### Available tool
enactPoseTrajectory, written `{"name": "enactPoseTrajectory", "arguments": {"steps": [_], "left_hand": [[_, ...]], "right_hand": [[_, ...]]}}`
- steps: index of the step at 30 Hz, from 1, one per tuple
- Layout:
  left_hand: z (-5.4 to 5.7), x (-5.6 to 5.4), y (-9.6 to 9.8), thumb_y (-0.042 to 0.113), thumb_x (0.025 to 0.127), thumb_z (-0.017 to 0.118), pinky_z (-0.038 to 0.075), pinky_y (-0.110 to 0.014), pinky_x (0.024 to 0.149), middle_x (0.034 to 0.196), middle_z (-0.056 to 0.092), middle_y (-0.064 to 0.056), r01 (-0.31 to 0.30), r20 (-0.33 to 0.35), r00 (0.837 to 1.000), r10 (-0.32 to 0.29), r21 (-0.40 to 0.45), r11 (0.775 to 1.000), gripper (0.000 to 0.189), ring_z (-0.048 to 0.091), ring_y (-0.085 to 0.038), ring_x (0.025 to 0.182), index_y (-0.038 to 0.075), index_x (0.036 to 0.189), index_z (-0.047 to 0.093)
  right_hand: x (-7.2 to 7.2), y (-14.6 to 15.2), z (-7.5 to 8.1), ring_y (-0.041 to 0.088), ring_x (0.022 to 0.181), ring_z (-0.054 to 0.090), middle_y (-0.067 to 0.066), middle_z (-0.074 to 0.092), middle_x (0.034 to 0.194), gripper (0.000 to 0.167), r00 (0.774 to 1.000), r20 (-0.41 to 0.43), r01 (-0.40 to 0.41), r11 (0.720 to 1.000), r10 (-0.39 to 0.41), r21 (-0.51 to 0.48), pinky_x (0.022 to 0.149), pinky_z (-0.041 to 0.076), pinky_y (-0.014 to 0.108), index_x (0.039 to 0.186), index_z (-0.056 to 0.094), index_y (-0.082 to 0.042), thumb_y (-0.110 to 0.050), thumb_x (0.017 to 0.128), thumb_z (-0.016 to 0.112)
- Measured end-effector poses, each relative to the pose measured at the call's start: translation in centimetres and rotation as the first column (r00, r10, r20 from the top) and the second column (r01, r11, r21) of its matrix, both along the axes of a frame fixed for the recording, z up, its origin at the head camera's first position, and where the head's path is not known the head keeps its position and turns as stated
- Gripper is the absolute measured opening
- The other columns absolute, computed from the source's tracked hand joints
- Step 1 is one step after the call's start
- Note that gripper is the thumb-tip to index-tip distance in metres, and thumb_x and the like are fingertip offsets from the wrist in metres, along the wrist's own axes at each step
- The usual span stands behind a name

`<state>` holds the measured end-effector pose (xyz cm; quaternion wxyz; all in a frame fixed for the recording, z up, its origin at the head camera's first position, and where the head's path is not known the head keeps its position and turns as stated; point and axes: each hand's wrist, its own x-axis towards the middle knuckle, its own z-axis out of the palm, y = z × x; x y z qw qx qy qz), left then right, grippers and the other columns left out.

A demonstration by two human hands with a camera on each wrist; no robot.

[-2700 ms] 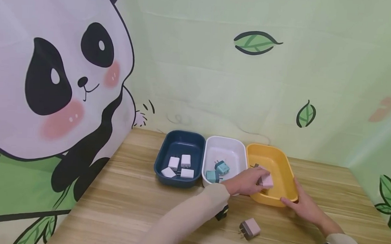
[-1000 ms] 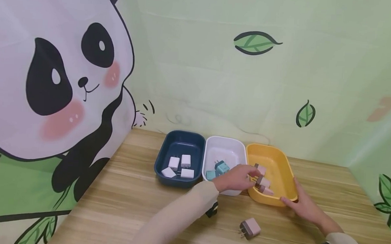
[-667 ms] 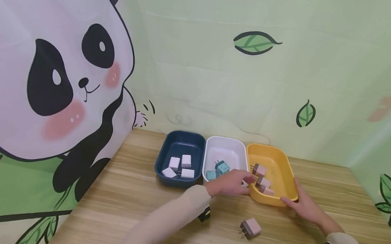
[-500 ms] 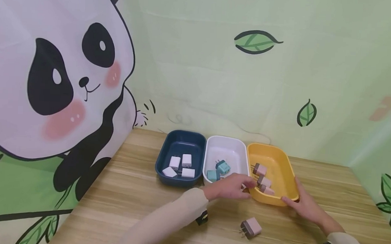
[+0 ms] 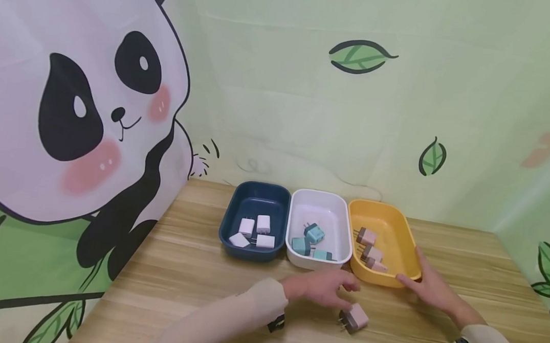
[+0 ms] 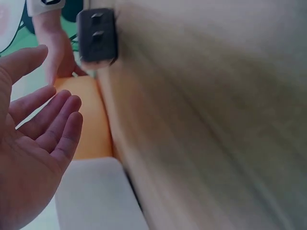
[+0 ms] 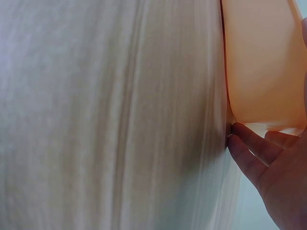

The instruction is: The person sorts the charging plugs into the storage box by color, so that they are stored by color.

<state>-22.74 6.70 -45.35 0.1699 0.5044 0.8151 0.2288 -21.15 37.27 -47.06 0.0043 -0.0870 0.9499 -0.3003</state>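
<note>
In the head view my left hand point(image 5: 318, 288) hovers over the table in front of the white bin point(image 5: 319, 263), fingers parted and holding nothing. Its thumb tip is right at a pink-and-brown plug-in charger point(image 5: 356, 317) lying on the wood. The left wrist view shows that charger's dark prong face point(image 6: 98, 36) beyond the spread fingers. My right hand point(image 5: 436, 286) grips the right front corner of the yellow bin point(image 5: 376, 278), thumb at the front rim and fingers along the side wall. Several pink chargers point(image 5: 372, 253) lie inside the yellow bin's left side.
Teal chargers point(image 5: 315, 233) sit in the white bin. To its left, a dark blue bin point(image 5: 253, 253) holds several white chargers point(image 5: 263, 223). The three bins stand side by side on the wooden table point(image 5: 183, 270), before a green wall cloth point(image 5: 278, 90) with a panda print.
My left hand has let go of a pink charger inside the yellow bin, then drawn back and down to the charger on the table. My right hand has stayed at the bin's corner.
</note>
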Motion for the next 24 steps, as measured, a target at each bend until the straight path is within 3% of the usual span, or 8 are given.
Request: {"name": "enactPoseTrajectory", "arguments": {"steps": [10, 16, 24], "left_hand": [[-0.9, 1.3, 0.4, 0.043, 0.085, 0.069, 0.038, -0.01, 0.085, 0.122, 0.055, 0.008, 0.024, -0.088, 0.996, -0.033, -0.1, 0.995, 0.055, 0.048, 0.001, 0.102, 0.014, 0.13, 0.055], [-1.4, 1.5, 0.9, 0.043, 0.082, 0.071, 0.037, -0.01, 0.084, 0.122, 0.054, 0.008, 0.018, -0.117, 0.993, -0.031, -0.107, 0.994, 0.06, 0.048, 0.002, 0.099, 0.015, 0.132, 0.054], [-1.7, 1.6, 1.4, 0.042, 0.082, 0.072, 0.035, -0.008, 0.083, 0.119, 0.056, 0.008, 0.057, -0.181, 0.981, -0.075, -0.103, 0.993, 0.055, 0.048, 0.003, 0.098, 0.015, 0.128, 0.058]], "right_hand": [[0.0, -0.1, 0.1, 0.056, 0.125, 0.029, 0.042, 0.015, 0.143, 0.098, 1.0, 0.008, -0.006, 1.0, 0.007, -0.015, 0.098, 0.025, 0.067, 0.146, -0.006, 0.008, -0.036, 0.091, 0.062], [0.0, 0.0, 0.0, 0.056, 0.125, 0.027, 0.042, 0.014, 0.143, 0.099, 1.0, 0.005, -0.003, 1.0, 0.003, -0.004, 0.098, 0.025, 0.066, 0.146, -0.006, 0.008, -0.036, 0.091, 0.062], [0.0, -0.1, 0.0, 0.056, 0.126, 0.028, 0.041, 0.015, 0.143, 0.097, 1.0, 0.003, -0.004, 1.0, 0.004, -0.003, 0.099, 0.025, 0.066, 0.147, -0.006, 0.006, -0.036, 0.091, 0.062]]}}
